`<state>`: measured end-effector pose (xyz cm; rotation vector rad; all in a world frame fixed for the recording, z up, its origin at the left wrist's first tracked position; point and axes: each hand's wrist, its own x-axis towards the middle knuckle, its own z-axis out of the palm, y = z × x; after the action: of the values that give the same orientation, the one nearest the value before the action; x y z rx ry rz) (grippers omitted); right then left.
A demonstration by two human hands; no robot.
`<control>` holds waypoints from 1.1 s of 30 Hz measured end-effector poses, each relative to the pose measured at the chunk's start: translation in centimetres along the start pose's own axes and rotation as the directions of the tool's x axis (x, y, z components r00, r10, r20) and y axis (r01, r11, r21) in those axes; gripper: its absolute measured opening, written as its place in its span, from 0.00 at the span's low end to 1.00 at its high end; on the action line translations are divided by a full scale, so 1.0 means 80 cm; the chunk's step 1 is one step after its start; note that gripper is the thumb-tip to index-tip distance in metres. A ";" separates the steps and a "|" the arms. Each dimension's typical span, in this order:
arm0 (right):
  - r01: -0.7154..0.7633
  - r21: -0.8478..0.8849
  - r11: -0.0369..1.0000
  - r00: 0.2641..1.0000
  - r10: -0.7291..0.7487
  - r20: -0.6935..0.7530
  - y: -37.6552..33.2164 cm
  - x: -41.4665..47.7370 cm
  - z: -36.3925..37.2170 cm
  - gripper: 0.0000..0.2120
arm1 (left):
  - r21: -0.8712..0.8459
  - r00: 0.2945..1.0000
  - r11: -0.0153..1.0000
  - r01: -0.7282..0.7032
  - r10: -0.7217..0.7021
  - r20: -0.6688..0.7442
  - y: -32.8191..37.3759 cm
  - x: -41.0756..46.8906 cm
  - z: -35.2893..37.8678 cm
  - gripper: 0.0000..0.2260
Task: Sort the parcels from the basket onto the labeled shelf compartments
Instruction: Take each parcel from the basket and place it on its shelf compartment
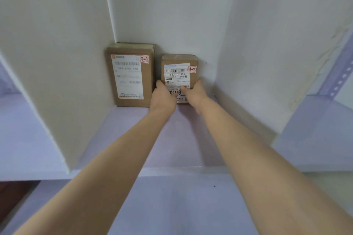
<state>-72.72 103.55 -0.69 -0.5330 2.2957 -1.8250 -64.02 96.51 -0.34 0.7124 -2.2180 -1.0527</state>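
We grip the small box (178, 66) (standing tall) with our left hand (163, 95) and right hand (195, 92), mid-frame, just right of the big box (129, 77).

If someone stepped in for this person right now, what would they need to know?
Hands: the left hand grips the left edge of the smaller parcel, and the right hand grips its right edge.
Things: the smaller parcel, stickered 2-2, stands at the back of the shelf compartment, beside the larger parcel, also marked 2-2.
Done: both parcels are in this compartment.
Left: let go. The basket is out of view, so what remains cannot be told.
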 end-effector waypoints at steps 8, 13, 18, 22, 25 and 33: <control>-0.146 -0.235 0.961 0.987 0.158 0.032 -0.046 -0.046 -0.043 0.45 | 0.160 0.978 0.979 0.127 -0.150 0.143 0.022 -0.019 -0.042 0.16; -0.238 -0.455 0.858 0.935 0.329 0.133 -0.113 -0.093 -0.074 0.40 | 0.300 0.945 0.950 0.082 -0.170 0.280 0.068 -0.036 -0.099 0.16; -0.086 -0.689 0.719 0.878 0.382 0.289 -0.227 -0.158 -0.108 0.33 | 0.720 0.870 0.688 -0.092 -0.296 0.394 0.144 -0.075 -0.177 0.32; 0.026 -0.833 0.552 0.789 0.501 0.356 -0.311 -0.215 -0.140 0.34 | 0.755 0.779 0.624 -0.199 -0.367 0.509 0.215 -0.129 -0.259 0.33; 0.117 -0.884 0.453 0.723 0.572 0.388 -0.365 -0.250 -0.167 0.32 | 0.776 0.719 0.605 -0.177 -0.459 0.522 0.252 -0.170 -0.313 0.33; 0.249 -0.883 0.398 0.612 0.642 0.462 -0.425 -0.322 -0.154 0.35 | 0.841 0.696 0.541 0.005 -0.605 0.386 0.276 -0.242 -0.432 0.35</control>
<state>-47.14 117.81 32.71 -0.8300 2.2353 0.1346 -31.58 104.23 30.38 1.3652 -3.3432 -0.3694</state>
